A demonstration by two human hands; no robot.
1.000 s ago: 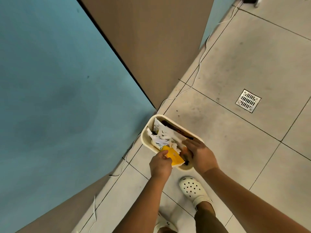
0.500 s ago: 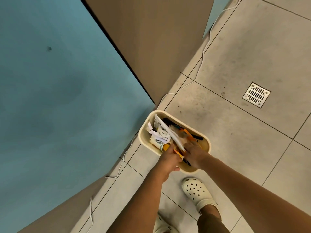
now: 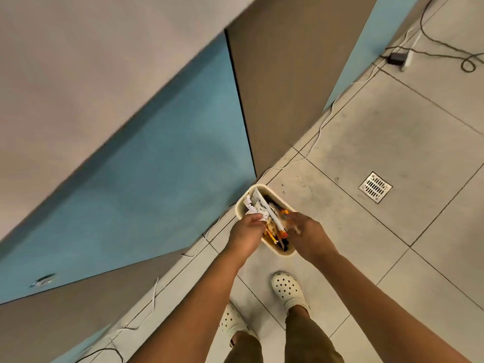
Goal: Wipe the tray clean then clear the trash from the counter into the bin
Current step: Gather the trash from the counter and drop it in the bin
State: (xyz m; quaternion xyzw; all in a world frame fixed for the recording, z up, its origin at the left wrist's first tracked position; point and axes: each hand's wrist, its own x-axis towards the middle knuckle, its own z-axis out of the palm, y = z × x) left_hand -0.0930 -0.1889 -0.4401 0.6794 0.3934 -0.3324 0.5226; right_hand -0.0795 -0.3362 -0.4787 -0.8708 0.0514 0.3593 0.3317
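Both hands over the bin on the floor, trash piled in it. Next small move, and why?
Probably draw both hands up and clear. The left hand and right hand sit over the cream bin, and the trash already lies inside it; neither hand plainly holds anything, though motion blur hides the fingers.

1. It looks like a utility or kitchen-type room, seen from above.
2. The floor [image 3: 392, 132] is grey tile with a metal drain [image 3: 375, 187].
3. Left of the drain stand blue and brown panels [image 3: 162, 158].
4. Beyond the drain, cables [image 3: 445, 45] lie loose.
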